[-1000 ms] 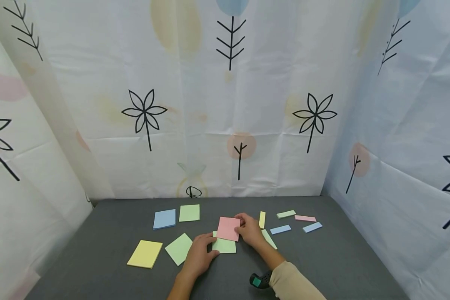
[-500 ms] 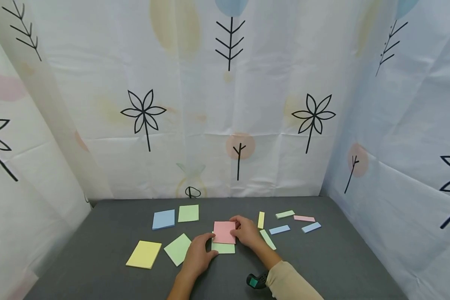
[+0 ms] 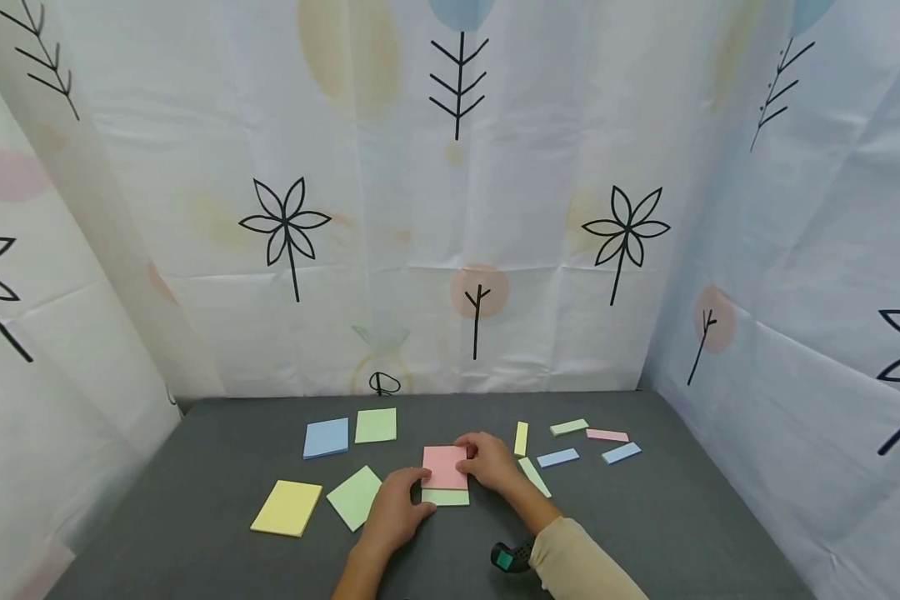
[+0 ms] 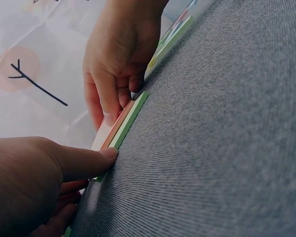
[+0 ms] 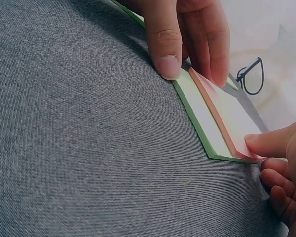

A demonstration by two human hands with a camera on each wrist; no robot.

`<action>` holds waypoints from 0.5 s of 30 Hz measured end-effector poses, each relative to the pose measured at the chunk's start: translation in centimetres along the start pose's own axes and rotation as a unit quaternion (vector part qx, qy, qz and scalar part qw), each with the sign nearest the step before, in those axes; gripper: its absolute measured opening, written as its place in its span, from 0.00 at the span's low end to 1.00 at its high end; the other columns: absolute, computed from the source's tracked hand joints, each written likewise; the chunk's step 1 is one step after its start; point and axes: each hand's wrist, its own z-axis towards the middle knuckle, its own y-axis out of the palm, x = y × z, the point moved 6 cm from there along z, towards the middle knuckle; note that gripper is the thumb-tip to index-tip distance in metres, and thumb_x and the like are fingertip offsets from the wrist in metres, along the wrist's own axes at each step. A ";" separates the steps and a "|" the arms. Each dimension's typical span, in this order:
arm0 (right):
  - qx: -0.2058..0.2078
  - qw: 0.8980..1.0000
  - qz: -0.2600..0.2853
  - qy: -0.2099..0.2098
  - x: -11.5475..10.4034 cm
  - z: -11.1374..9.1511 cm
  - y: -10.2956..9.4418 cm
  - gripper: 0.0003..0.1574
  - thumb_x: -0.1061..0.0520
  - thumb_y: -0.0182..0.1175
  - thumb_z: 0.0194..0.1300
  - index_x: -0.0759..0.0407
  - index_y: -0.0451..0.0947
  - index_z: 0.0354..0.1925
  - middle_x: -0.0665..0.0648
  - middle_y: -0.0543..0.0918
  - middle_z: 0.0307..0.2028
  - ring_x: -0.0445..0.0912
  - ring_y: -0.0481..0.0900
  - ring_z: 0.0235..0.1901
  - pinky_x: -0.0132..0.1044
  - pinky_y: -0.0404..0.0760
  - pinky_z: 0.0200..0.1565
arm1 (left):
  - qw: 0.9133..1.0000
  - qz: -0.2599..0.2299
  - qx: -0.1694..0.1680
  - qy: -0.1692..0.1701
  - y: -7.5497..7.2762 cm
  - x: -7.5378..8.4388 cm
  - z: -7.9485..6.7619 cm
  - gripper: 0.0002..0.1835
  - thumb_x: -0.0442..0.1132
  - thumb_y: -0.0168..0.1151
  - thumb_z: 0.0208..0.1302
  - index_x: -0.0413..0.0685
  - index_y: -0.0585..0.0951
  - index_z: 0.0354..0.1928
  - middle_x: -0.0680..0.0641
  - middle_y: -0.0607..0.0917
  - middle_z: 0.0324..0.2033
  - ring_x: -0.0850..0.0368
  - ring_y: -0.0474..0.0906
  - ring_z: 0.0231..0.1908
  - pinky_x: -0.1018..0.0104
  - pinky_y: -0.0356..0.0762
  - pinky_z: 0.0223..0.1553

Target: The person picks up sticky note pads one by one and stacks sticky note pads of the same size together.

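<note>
A pink sticky note pad (image 3: 444, 467) lies over a green sticky note pad (image 3: 447, 497) near the table's middle, set back so a green strip shows along the near edge. My left hand (image 3: 396, 510) holds the green pad at its left side, thumb (image 4: 107, 152) on the near corner and fingers bent round behind. My right hand (image 3: 491, 463) pinches the pink pad at its right edge, thumb (image 5: 254, 142) on top. In the right wrist view the pink pad (image 5: 229, 111) sits nearly flat on the green one. The fingers beneath its edge are partly hidden.
To the left lie a yellow pad (image 3: 287, 508), a tilted green pad (image 3: 354, 497), a blue pad (image 3: 326, 438) and another green pad (image 3: 376, 425). Several narrow strips, such as a pink one (image 3: 607, 435), lie at right. A black device (image 3: 512, 557) is by the right sleeve.
My right hand has brought the pink pad left and toward me, and it has straightened over the green pad. My left hand has stayed at the green pad.
</note>
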 end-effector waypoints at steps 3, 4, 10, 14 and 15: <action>-0.011 1.000 -0.007 -0.005 -0.1 0.0 -0.1 0.17 0.63 0.70 0.55 0.62 0.83 0.45 0.51 0.73 0.27 0.41 0.67 0.26 0.34 0.68 0.27 | 1.000 0.003 0.003 0.001 0.0 0.0 0.0 0.24 0.34 0.76 0.47 0.40 0.82 0.49 0.41 0.83 0.47 0.40 0.76 0.53 0.43 0.69 0.55; -0.016 1.000 -0.008 -0.005 -0.2 0.0 -0.1 0.17 0.63 0.70 0.55 0.62 0.83 0.45 0.51 0.73 0.27 0.41 0.67 0.26 0.34 0.68 0.28 | 1.000 0.003 0.005 0.002 0.1 0.0 0.0 0.24 0.34 0.76 0.47 0.40 0.82 0.49 0.41 0.83 0.47 0.40 0.76 0.53 0.44 0.69 0.55; -0.040 0.999 -0.012 -0.008 -0.1 0.1 0.0 0.16 0.62 0.72 0.53 0.62 0.84 0.43 0.50 0.73 0.28 0.41 0.68 0.27 0.34 0.69 0.28 | 1.000 0.008 0.011 0.007 0.2 -0.1 0.0 0.23 0.34 0.76 0.47 0.40 0.83 0.48 0.42 0.83 0.46 0.41 0.76 0.52 0.44 0.70 0.55; -0.052 0.999 -0.010 -0.013 0.0 0.1 0.1 0.16 0.62 0.72 0.52 0.62 0.85 0.42 0.50 0.72 0.28 0.41 0.68 0.27 0.33 0.69 0.28 | 1.000 0.017 0.016 0.016 0.1 -0.1 0.1 0.21 0.34 0.76 0.47 0.40 0.83 0.46 0.42 0.83 0.45 0.41 0.76 0.52 0.45 0.70 0.55; -0.054 0.998 -0.010 -0.016 0.0 0.2 0.1 0.16 0.62 0.73 0.52 0.62 0.85 0.41 0.50 0.72 0.28 0.41 0.68 0.27 0.33 0.69 0.29 | 1.000 0.018 0.017 0.016 0.1 -0.1 0.2 0.21 0.34 0.76 0.48 0.40 0.83 0.46 0.42 0.83 0.45 0.41 0.76 0.52 0.45 0.70 0.55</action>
